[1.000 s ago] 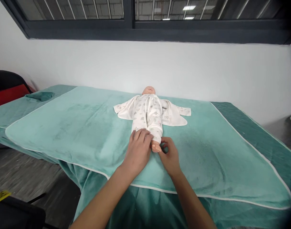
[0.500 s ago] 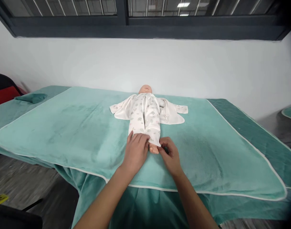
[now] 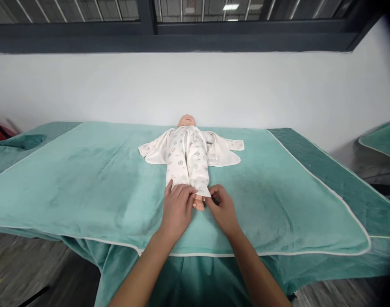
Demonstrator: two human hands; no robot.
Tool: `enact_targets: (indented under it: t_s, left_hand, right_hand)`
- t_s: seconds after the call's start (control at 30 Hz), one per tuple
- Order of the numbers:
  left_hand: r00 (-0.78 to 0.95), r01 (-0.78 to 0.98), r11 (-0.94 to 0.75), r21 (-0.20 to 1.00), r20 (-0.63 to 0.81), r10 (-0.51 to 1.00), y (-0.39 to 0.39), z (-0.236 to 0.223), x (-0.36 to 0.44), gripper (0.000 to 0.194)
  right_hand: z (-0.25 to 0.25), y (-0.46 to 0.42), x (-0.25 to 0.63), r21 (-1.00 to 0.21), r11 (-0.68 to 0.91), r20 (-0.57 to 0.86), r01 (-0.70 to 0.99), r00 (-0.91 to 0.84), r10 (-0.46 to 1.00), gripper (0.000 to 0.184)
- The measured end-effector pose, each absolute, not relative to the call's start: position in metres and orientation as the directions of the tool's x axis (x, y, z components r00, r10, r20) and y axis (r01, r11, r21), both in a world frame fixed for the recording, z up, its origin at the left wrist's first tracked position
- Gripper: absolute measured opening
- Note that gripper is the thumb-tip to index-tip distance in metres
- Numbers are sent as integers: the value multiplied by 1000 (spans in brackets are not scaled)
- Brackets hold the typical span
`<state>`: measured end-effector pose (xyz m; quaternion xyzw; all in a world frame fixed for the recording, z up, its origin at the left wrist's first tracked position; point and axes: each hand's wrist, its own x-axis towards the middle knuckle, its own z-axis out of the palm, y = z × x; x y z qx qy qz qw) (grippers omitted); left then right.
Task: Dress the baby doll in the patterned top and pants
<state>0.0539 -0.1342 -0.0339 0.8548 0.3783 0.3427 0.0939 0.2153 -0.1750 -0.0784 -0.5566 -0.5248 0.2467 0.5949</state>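
A baby doll lies on its back, head toward the wall, in a white printed baby garment with its sleeves spread out to both sides. One bare foot sticks out of the right-hand trouser leg; the other foot is hidden behind my left hand. At the inner edge of that leg's hem, the thumb and forefinger of my left hand pinch the cloth, its other fingers lying over the left-hand leg. My right hand pinches the outer corner of the same hem between thumb and fingertips.
A light green blanket with white piping covers the table, over a darker green cloth. To the left lies a folded green cloth. A white wall and a dark window frame stand behind. Another green-covered surface shows at right.
The view has shifted slightly to the right, so things appear further left. Both hands keep their hold on the hem, and a little more of the bare foot shows.
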Motion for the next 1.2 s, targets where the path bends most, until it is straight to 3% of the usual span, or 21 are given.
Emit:
enact_targets:
  t_s: [0.23,0.57,0.73,0.83,0.93,1.2]
  left_hand:
    - [499,525,-741,419,554,666,-148,-30,49,16]
    - [556,464,-809,360,593,582,-175,-28,40,31]
    - [567,445,-784,433,541,621,-181,-24,35,29]
    - [496,455,-741,494,551,672,-174,-19,25,23]
    - [416,532,-685,498,551,724,-164,-18,12,22]
    - [467,583,-671,457,488,738,-165,-39,1,18]
  right_hand:
    - [-73,-175,217,-865,337,446,371,263,856,20]
    - [-88,-203,215,-903,379,415,200,180,892,28]
    - [-90,-213,215,-908,358,395,217,164,904,23]
    - [-85,-215,221,-931,326,348,162,134,928,13]
    - [-79,-208,231,-966,253,259,61,168,951,20]
    - [-61,-152,245,-979,145,89,-145,336,938,27]
